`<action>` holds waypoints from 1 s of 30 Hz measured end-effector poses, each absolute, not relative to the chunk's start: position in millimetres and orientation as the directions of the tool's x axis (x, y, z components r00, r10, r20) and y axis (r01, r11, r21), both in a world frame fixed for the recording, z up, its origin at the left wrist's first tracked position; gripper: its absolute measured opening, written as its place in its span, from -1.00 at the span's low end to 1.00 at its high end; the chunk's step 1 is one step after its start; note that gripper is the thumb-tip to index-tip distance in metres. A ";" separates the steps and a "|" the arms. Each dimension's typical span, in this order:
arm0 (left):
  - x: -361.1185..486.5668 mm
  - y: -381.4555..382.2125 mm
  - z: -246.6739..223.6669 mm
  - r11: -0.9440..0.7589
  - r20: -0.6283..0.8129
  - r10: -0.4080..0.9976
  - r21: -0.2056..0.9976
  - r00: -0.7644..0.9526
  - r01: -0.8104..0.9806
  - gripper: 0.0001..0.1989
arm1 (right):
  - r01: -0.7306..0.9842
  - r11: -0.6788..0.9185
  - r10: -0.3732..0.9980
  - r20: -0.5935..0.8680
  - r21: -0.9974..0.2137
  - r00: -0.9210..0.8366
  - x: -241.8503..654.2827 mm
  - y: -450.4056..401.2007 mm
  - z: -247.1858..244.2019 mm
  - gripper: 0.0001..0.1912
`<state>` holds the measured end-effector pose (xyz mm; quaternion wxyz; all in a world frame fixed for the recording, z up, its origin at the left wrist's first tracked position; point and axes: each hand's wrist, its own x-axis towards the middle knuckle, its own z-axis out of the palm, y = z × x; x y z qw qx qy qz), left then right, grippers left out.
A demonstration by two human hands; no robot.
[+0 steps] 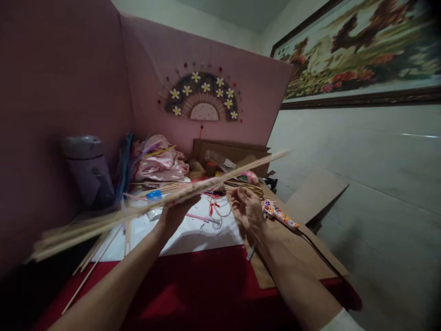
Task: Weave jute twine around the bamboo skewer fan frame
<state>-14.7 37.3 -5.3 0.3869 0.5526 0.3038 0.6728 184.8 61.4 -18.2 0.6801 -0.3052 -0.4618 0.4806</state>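
One pink panel (148,69), upright behind the worktop (206,285). White sheet (206,241): flat on the red worktop covering. Stick bundle (253,164): held above the worktop, slanting up from left to right, ends blurred. State of bundle, by judgement: sticks gathered; middle apparently wrapped in spotted material; both ends apparently bare. Fan-shaped decoration (206,86): mounted on the panel, set with white flowers; apparently complete. Lidded flask (87,172): at far left. Loose sticks (93,252): left of the white sheet's middle, outside the bundle, apparently unused so far. Left hand (179,209): closed on the bundle's middle from below. Right hand (250,211): apart from left hand, fingers bent; cannot tell whether gripping anything. Flower-patterned tool (279,215): just beside right hand, on cardboard (292,248). Blue packet (154,195): on the white sheet.
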 end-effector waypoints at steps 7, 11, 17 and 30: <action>-17.1 34.8 6.0 -0.354 0.403 0.915 0.790 -0.013 -0.501 -0.68 | -0.341 0.442 0.897 0.397 -0.830 0.197 178.9 70.1 -16.8 -0.66; -16.5 31.7 10.9 -0.314 0.384 0.923 0.751 -0.003 -0.581 -0.72 | -0.364 0.454 0.882 0.469 -0.813 0.054 173.6 64.9 -17.2 -0.67; -14.7 25.2 14.5 -0.250 0.345 0.938 0.724 0.024 -0.643 -0.77 | -0.356 0.493 0.841 0.540 -0.794 -0.040 170.4 52.8 -15.9 -0.76; -15.7 26.3 10.9 -0.099 0.193 0.980 0.691 0.050 -0.716 -0.80 | -0.423 0.497 0.834 0.552 -0.758 -0.007 168.3 49.3 -18.3 -0.85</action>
